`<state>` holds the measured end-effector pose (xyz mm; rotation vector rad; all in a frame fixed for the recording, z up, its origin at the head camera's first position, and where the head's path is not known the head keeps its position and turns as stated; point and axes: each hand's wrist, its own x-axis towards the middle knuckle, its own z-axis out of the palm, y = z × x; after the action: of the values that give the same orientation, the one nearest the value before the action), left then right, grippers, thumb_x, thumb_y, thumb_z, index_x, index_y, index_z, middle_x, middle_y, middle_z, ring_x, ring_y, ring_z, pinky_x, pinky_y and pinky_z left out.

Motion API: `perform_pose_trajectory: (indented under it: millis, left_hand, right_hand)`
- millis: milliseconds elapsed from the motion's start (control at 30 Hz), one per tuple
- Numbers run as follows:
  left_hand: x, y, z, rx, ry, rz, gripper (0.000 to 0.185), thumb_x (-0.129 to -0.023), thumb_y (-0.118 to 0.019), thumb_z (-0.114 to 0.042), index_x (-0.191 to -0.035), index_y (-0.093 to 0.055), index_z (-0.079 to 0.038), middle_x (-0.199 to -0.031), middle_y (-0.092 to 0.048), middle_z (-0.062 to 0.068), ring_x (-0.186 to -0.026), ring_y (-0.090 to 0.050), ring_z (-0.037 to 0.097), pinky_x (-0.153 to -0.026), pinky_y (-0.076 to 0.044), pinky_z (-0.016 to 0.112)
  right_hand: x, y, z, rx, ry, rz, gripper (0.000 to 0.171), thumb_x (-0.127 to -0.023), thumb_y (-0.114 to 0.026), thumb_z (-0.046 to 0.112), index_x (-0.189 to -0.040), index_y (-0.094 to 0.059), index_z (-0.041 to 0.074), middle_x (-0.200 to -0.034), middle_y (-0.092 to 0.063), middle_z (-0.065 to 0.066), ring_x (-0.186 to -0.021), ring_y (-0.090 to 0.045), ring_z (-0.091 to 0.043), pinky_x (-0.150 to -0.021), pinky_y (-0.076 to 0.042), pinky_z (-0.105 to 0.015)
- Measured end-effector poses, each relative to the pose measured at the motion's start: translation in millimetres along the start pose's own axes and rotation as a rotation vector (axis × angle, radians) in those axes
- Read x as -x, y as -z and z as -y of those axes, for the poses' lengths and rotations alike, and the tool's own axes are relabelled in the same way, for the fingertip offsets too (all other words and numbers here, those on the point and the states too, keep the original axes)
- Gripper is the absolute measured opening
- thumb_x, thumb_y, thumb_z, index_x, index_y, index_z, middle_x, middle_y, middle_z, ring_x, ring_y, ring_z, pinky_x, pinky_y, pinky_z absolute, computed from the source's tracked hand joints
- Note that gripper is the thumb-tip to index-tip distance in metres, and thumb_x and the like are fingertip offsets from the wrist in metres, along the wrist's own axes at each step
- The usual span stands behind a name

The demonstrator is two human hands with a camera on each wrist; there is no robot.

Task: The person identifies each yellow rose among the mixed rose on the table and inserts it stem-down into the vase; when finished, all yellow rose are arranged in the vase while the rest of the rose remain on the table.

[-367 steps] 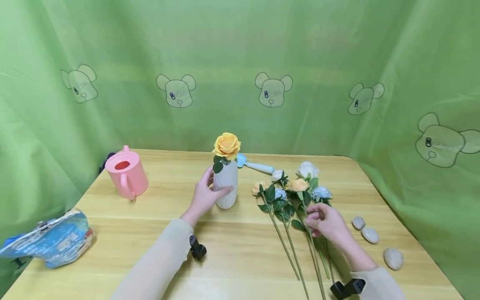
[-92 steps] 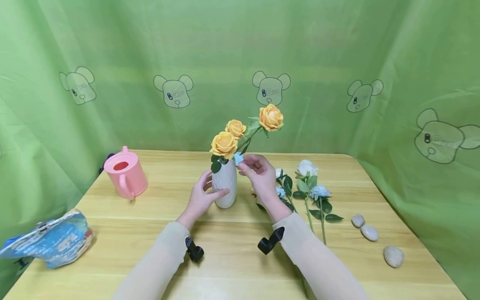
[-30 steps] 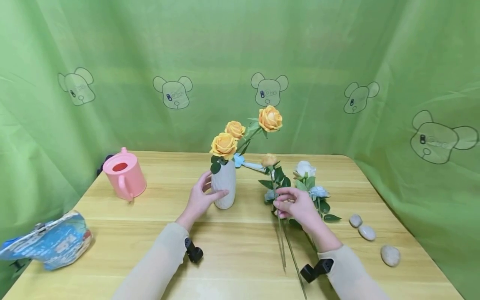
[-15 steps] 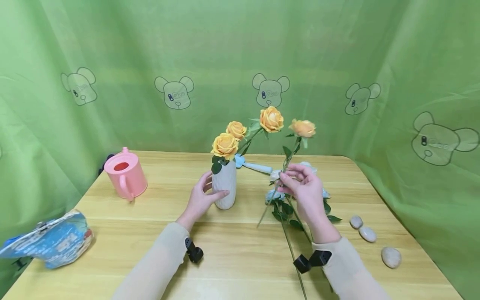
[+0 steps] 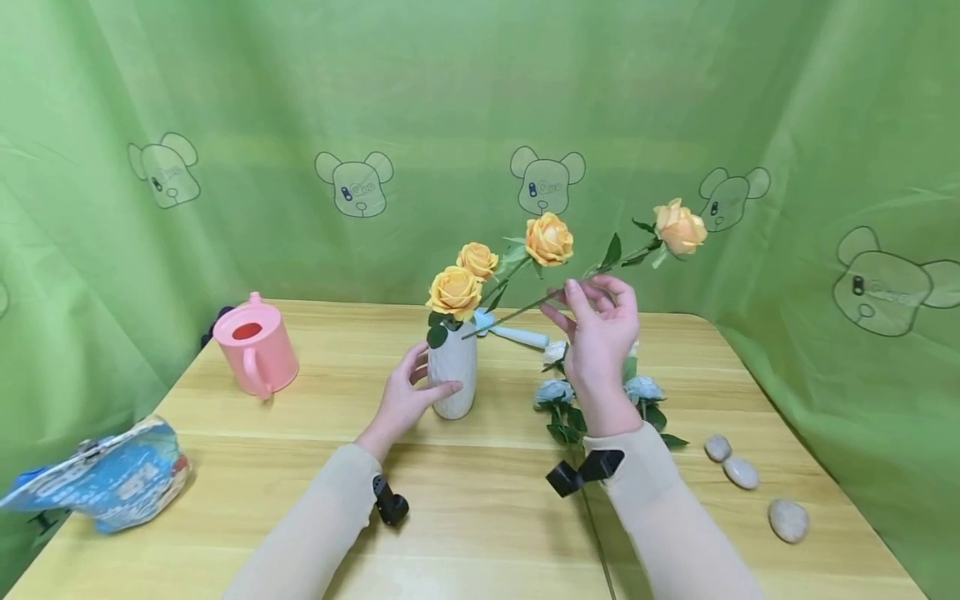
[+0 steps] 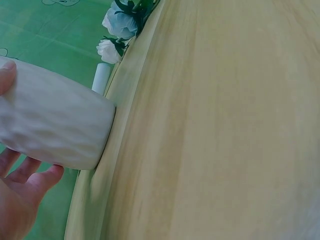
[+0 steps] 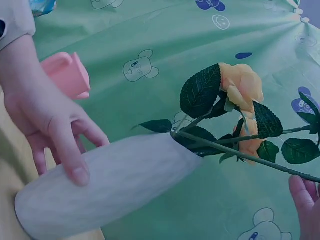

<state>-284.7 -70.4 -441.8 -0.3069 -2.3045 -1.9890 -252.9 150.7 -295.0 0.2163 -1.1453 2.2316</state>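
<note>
My left hand (image 5: pixel 405 398) holds the white textured vase (image 5: pixel 454 379) round its side, thumb in front and fingers behind; the vase stands upright on the table. Three yellow-orange roses (image 5: pixel 455 292) stick out of its mouth, one leaning right. With thumb and fingers, my right hand (image 5: pixel 603 333) pinches the stem of a peach rose (image 5: pixel 680 227). That rose slants, bloom to the upper right, and its stem end (image 7: pixel 175 132) is at the vase's mouth in the right wrist view. Blue roses (image 5: pixel 553 392) and a white rose (image 5: pixel 555 352) lie below my right hand, partly hidden.
A pink watering can (image 5: pixel 262 354) stands at the back left, a crumpled blue bag (image 5: pixel 131 483) in front of it. Behind the vase lies a light-blue toy trowel (image 5: pixel 521 336). Several grey stones (image 5: pixel 787 521) lie near the right edge. Green curtain (image 5: pixel 450 83) surrounds the table.
My right hand has lifted the peach rose from the table, tipped its bloom rightward and brought its stem end to the vase. Earlier it put two more roses in. My left hand stays on the vase.
</note>
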Motion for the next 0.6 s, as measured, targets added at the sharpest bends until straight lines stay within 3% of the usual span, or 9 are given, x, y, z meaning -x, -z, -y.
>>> perform_pose_trajectory:
  millis: [233, 400, 600]
  left_hand:
    - [-0.8, 0.2, 1.1, 0.009, -0.016, 0.003, 0.076, -0.068, -0.082, -0.037, -0.134, -0.044, -0.031, -0.132, -0.048, 0.001, -0.119, -0.047, 0.026, -0.098, -0.041, 0.044]
    - [-2.2, 0.0, 2.8, 0.013, -0.041, 0.003, 0.073, -0.069, -0.083, -0.034, -0.131, -0.046, -0.030, -0.131, -0.049, 0.001, -0.117, -0.049, 0.025, -0.097, -0.042, 0.042]
    - [-2.5, -0.1, 4.3, 0.011, -0.045, -0.004, 0.075, -0.068, -0.083, -0.034, -0.132, -0.046, -0.029, -0.130, -0.050, 0.002, -0.117, -0.049, 0.025, -0.096, -0.043, 0.042]
  right_hand:
    - [-4.3, -9.7, -9.3, -0.104, 0.041, -0.032, 0.027, -0.080, -0.065, -0.010, -0.098, -0.047, -0.002, -0.086, -0.054, -0.016, -0.073, -0.063, -0.033, -0.069, -0.054, -0.050]
    - [-5.2, -13.6, -16.0, -0.100, 0.082, -0.014, 0.025, -0.081, -0.062, -0.013, -0.097, -0.047, -0.002, -0.086, -0.052, -0.017, -0.076, -0.062, -0.034, -0.070, -0.054, -0.049]
    - [-3.1, -19.9, -26.9, -0.043, 0.123, 0.065, 0.026, -0.080, -0.063, -0.011, -0.099, -0.047, -0.003, -0.087, -0.054, -0.015, -0.080, -0.063, -0.033, -0.072, -0.054, -0.048]
